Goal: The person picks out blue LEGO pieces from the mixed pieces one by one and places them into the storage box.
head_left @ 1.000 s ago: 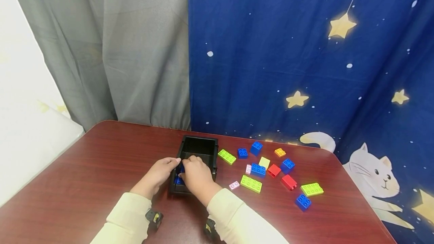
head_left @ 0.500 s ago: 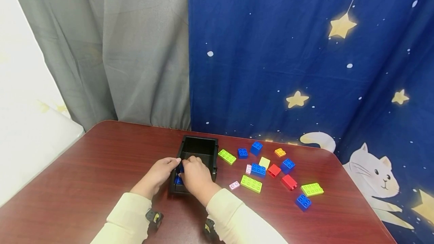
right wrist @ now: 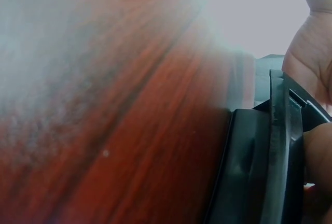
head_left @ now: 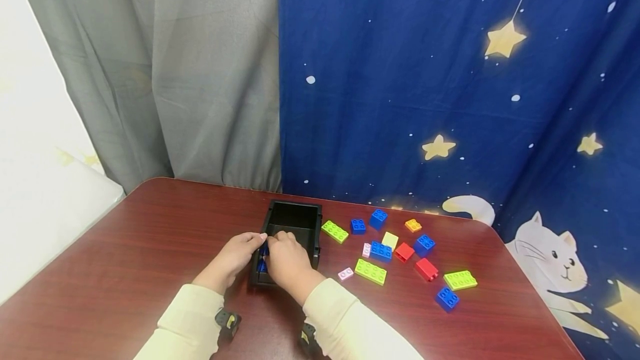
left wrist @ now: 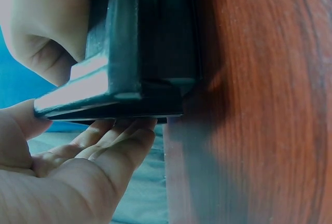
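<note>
A black plastic bin (head_left: 306, 236) stands on the table in the head view. At its left side my left hand (head_left: 242, 249) holds the wall, thumb at the rim; the left wrist view shows the other fingers (left wrist: 129, 149) along the outside. My right hand (head_left: 289, 260) reaches down into the near part of the bin, its fingers bent around a blue toy brick (head_left: 263, 265). Blue shows only along the bin's left inner side, so how many bricks lie there I cannot tell. The right fingertips are mostly hidden by the hand and wall.
Right of the bin lie several loose bricks: a long green brick (head_left: 370, 271), a pink brick (head_left: 345, 274), a red brick (head_left: 426, 269), a blue brick (head_left: 447, 298) and an orange brick (head_left: 413, 225). Curtains (head_left: 220, 82) hang behind the table's far edge.
Inside the bin, the visible blue part shifts slightly beside my right fingers. Both hands otherwise keep their places, and the bin and loose bricks stay where they were.
</note>
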The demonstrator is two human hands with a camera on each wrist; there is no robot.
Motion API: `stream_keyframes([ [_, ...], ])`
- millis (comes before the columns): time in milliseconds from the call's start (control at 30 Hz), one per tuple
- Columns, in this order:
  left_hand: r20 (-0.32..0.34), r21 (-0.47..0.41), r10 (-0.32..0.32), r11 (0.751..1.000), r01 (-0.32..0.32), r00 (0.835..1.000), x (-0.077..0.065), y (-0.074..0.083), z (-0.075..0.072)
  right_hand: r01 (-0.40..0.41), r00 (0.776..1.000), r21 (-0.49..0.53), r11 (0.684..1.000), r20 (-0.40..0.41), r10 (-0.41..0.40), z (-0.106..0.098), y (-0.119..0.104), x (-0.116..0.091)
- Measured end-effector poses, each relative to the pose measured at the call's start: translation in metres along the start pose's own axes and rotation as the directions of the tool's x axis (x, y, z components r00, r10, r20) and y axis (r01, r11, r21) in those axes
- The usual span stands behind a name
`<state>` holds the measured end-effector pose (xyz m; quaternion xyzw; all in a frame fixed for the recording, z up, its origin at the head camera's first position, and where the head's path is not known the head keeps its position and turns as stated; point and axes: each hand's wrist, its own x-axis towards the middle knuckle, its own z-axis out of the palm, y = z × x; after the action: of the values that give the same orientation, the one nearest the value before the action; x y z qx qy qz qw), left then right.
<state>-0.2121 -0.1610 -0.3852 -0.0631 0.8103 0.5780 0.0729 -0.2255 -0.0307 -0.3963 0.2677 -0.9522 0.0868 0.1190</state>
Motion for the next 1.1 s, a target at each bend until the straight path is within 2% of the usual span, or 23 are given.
stream_keyframes([
  [833, 0.004, -0.003, 0.007, 1.0, -0.007, 1.0, -0.001, -0.003, 0.0, -0.002, 1.0, 0.043, 0.999, 0.02, 0.001, -0.006, 0.0, -0.003],
  [1100, -0.004, 0.004, 0.0, 1.0, 0.0, 1.0, -0.002, -0.002, 0.0, 0.045, 0.999, -0.017, 0.999, -0.024, -0.046, -0.013, 0.0, -0.007],
])
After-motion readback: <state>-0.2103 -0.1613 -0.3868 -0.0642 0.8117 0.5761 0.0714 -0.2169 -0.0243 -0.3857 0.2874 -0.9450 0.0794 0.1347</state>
